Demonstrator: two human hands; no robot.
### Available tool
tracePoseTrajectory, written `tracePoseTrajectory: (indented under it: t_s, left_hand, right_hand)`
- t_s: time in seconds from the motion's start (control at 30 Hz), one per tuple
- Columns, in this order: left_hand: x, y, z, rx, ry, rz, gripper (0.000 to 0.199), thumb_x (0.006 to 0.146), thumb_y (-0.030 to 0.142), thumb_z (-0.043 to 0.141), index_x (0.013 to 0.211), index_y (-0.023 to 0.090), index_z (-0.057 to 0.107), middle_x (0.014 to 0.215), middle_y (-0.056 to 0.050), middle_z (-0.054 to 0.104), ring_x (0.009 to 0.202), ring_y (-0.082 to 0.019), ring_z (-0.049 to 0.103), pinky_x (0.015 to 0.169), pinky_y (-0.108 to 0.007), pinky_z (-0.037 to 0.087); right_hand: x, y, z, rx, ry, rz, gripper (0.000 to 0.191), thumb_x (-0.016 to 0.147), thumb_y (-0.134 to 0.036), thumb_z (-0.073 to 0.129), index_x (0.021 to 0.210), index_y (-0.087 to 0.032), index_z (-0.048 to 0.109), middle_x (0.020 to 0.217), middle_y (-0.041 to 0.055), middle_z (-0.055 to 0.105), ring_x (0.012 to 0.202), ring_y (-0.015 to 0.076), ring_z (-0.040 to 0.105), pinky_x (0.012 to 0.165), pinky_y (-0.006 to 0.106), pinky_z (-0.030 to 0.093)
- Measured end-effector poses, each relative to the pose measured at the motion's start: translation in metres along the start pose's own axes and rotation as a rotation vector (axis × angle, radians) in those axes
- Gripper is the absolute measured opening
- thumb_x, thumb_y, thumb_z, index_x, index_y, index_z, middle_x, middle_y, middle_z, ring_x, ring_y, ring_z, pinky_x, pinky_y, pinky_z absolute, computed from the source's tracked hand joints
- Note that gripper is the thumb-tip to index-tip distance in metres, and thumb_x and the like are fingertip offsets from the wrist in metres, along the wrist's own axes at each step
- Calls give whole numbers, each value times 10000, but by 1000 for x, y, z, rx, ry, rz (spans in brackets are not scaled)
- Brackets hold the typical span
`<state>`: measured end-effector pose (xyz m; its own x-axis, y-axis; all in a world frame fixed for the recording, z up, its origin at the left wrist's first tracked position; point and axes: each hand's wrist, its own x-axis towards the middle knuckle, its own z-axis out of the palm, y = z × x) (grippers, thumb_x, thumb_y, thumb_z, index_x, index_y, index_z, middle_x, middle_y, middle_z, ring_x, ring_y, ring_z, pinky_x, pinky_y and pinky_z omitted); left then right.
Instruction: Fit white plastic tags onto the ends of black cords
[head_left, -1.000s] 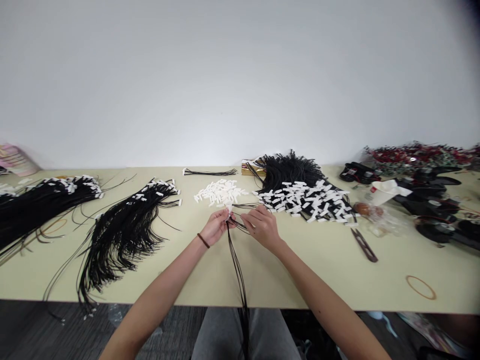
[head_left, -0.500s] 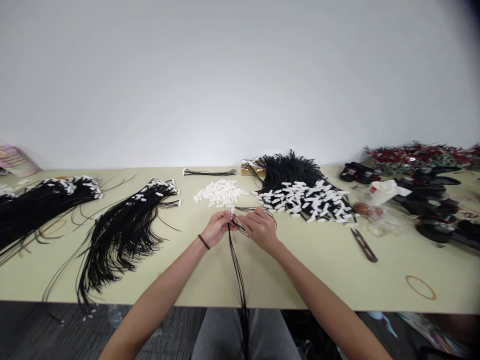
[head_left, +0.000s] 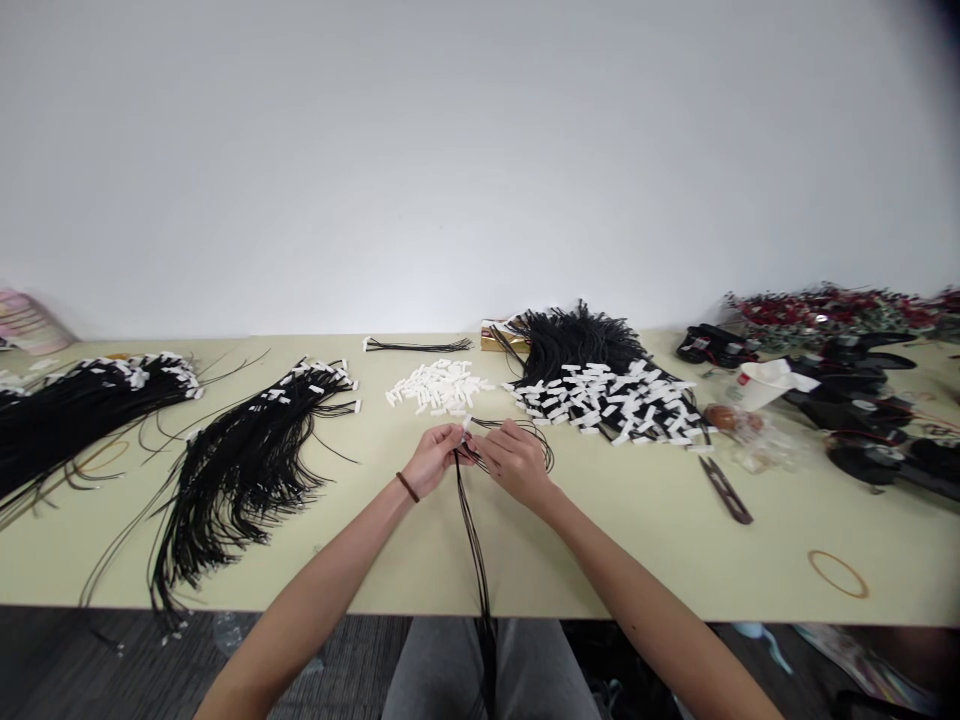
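My left hand [head_left: 437,458], with a dark band at its wrist, pinches a small white connector [head_left: 466,424] at the centre of the table. Black wires [head_left: 471,530] hang from the connector, over the table edge and between the knees. My right hand [head_left: 517,458] is closed against the connector's right side, its fingers on thin black wires that loop out behind it. The wire tips between the fingers are too small to make out. Just beyond the hands is a heap of loose white connectors [head_left: 439,387].
Black wire bundles with white connectors lie at the left [head_left: 240,490] and back right [head_left: 585,345]. Right of them are snips [head_left: 726,490], a rubber band [head_left: 838,574], a plastic bag [head_left: 761,450], a paper cup [head_left: 761,385] and black parts [head_left: 855,400]. The table's front edge [head_left: 405,613] is near my lap.
My right hand has shifted slightly left and down, closer to the left fingers. The connector tilts a little more to the right. The rest of the view has moved only slightly.
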<state>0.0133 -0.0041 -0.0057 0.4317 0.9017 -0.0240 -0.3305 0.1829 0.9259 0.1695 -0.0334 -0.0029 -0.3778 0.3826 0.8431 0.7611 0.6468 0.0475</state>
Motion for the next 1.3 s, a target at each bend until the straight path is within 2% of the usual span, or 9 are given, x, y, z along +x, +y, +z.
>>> tracePoseTrajectory:
  t_s: [0.13,0.33,0.47,0.7,0.93,1.03,1.13,1.2,1.3]
  left_hand:
    - [1,-2,0,7,46,-10,324,650,415,693,667,105,603,612,-43,610,561,-120,573,544,-232,473]
    - [6,-7,-3,-15,160,-9,331,623,412,714,698,104,620,627,-38,627,581,-122,572,573,-235,460]
    - [6,-7,-3,-26,191,-21,330,617,406,719,703,101,627,595,-25,607,546,-102,544,510,-198,409]
    - [5,-5,1,-54,233,-38,324,579,387,747,660,96,631,589,-10,584,522,-66,491,467,-167,350]
    - [6,-6,-3,-81,210,-58,323,594,391,738,679,95,640,632,-24,605,557,-73,511,511,-179,374]
    - [6,-6,-3,-76,206,-59,331,597,394,736,684,90,639,638,-26,608,571,-73,520,525,-176,386]
    - [7,-6,-4,-72,211,-46,330,596,390,739,680,90,633,645,-27,615,577,-75,529,548,-182,411]
    - [7,-6,-4,-74,218,-33,321,592,390,741,659,99,622,612,-15,605,558,-79,529,568,-201,436]
    - [8,-6,-6,-56,211,-44,332,601,411,730,660,103,620,627,-33,622,595,-116,570,627,-254,477]
  right_hand:
    - [0,1,1,-11,-18,31,134,837,-161,504,790,-180,627,656,21,553,658,125,437,644,255,371]
    - [2,-1,1,16,-94,-46,172,808,-169,543,955,-224,614,952,46,606,964,182,468,826,322,389]
    - [1,-5,7,52,-189,-161,167,834,-157,508,943,-227,614,926,29,610,956,162,487,828,314,390]
    - [-3,-5,17,53,-150,-239,139,844,-130,499,911,-178,611,855,19,626,911,147,514,769,284,399]
    - [-7,-4,20,54,-147,-220,162,855,-127,481,931,-176,616,920,33,640,914,146,525,767,286,411]
    - [-8,-4,21,137,-141,-158,182,849,-117,477,936,-188,620,921,33,651,939,157,531,789,302,429]
    - [-6,-6,19,364,-116,-19,200,853,-129,463,948,-204,622,920,33,663,958,166,546,822,327,450]
    - [-1,-8,15,580,-116,135,206,865,-163,450,968,-219,619,950,38,659,967,165,560,851,342,458]
    - [8,-8,5,891,-78,483,168,868,-249,462,923,-226,619,925,40,650,909,160,593,839,340,476]
